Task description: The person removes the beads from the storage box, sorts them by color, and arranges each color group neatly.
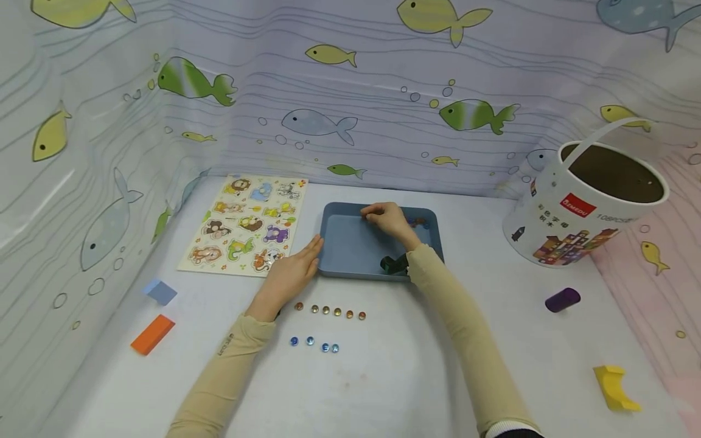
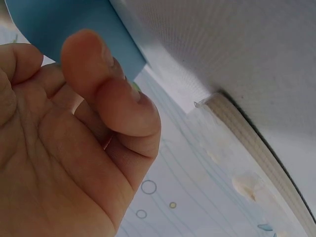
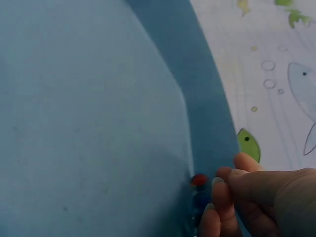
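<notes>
A blue-grey tray (image 1: 350,243) lies on the table. My left hand (image 1: 292,271) rests at its left edge, fingers extended; the left wrist view shows fingertips beside the blue tray wall (image 2: 118,34). Over the tray's far part is my right hand (image 1: 386,220), its fingertips drawn together near the far wall. In the right wrist view, red and blue glass beads (image 3: 199,179) lie against the wall beside the right fingertips; I cannot tell whether a bead is pinched. Nearer me lie a row of amber beads (image 1: 337,312) and several blue beads (image 1: 310,341).
An animal puzzle board (image 1: 249,225) lies left of the tray. A large white bucket (image 1: 553,225) stands at right. Around the sides are blue (image 1: 160,292), orange (image 1: 153,334), purple (image 1: 562,300) and yellow blocks (image 1: 613,387). A dark green object (image 1: 391,264) shows beside the right sleeve.
</notes>
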The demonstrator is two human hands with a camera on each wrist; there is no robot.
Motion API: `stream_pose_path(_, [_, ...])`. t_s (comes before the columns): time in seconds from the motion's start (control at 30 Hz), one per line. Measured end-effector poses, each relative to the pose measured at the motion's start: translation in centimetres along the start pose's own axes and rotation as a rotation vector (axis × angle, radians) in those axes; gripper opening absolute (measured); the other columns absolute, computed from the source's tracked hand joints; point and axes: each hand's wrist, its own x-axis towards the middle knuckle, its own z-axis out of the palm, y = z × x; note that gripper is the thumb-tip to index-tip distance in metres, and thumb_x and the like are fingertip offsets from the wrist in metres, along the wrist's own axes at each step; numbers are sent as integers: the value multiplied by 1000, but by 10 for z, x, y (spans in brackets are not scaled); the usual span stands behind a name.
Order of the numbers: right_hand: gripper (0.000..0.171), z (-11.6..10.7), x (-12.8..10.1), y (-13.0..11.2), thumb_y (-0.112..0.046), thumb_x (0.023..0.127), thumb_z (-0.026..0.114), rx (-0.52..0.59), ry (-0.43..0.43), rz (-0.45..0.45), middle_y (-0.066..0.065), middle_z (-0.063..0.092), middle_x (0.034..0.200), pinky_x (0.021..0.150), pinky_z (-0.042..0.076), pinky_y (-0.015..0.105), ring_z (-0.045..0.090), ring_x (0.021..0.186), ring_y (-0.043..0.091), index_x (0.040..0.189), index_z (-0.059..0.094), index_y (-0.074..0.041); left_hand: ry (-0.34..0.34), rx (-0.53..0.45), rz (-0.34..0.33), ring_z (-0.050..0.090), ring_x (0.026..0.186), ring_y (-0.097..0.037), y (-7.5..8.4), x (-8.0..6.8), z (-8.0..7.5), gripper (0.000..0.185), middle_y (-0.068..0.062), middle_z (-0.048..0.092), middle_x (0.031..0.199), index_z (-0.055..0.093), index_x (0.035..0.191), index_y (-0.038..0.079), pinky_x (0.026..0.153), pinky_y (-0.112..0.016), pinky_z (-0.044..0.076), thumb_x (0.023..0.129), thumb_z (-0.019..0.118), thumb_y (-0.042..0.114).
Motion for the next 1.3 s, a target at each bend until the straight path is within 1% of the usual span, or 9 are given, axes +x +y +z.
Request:
stream_pose_path(0.1, [24,2,3,5,-13,96,59,3,37,15,12,70,117,73,52,25,66,97,22,117,71,-10,6,5,5,49,47,-14,0,0,1,48,-4,36,155,39,148,10,40,-24,35,102,46,22])
stream_pose_path(0.2, [24,5,5,10,-12,95,61,-27,66,-12,11,71,118,81,54,31,66,101,24,116,72,-10,10,6,2,47,46,-14,0,0,1,48,-3,37,155,39,148,10,40,-24,34,102,46,23])
stream_pose_path(0.4, [26,13,8,10,-17,91,68,-270,85,-110,5,72,118,101,48,40,61,117,25,116,72,-12,-2,-2,-6,38,41,-12,-1,1,3,48,-4,36,155,38,149,10,39,-24,33,102,45,23])
stream_pose_path(0.53, [27,17,7,7,-24,90,70,-403,72,-119,2,73,115,96,49,42,63,113,24,115,72,-17,-9,-10,-10,38,42,-12,-1,1,4,48,-3,35,156,37,149,10,40,-24,34,103,44,23])
stream_pose_path(0.73, [23,21,8,3,-17,91,68,-459,65,-125,7,71,117,93,51,42,64,110,25,112,73,-13,7,0,-12,36,40,-12,-2,-1,5,48,-2,36,155,38,148,11,40,-25,34,103,44,24])
stream_pose_path(0.83, [21,19,8,5,-14,91,67,-428,62,-141,9,71,115,94,51,40,63,109,25,111,73,-10,17,2,-6,34,39,-11,-3,0,5,48,-2,36,155,39,148,11,40,-24,34,103,44,24])
stream_pose_path(1.0, [24,7,-4,1,-18,94,63,-234,31,-120,9,70,117,85,53,37,64,103,24,116,71,-11,14,2,-1,33,38,-11,-2,-1,4,47,-2,36,155,39,148,10,39,-24,33,103,45,23])
stream_pose_path(1.1, [27,-3,-19,-7,-21,96,61,-117,25,-108,8,69,119,82,54,38,65,103,25,120,69,-12,18,-1,1,33,38,-11,-1,-1,3,47,-3,37,155,39,148,10,40,-24,33,102,45,23])
stream_pose_path(1.3, [31,-11,-63,-16,-17,97,60,41,-35,-157,14,67,123,90,52,46,63,108,35,124,65,-3,18,7,4,37,40,-11,-1,0,2,48,-3,37,154,39,148,10,41,-24,35,102,46,23])
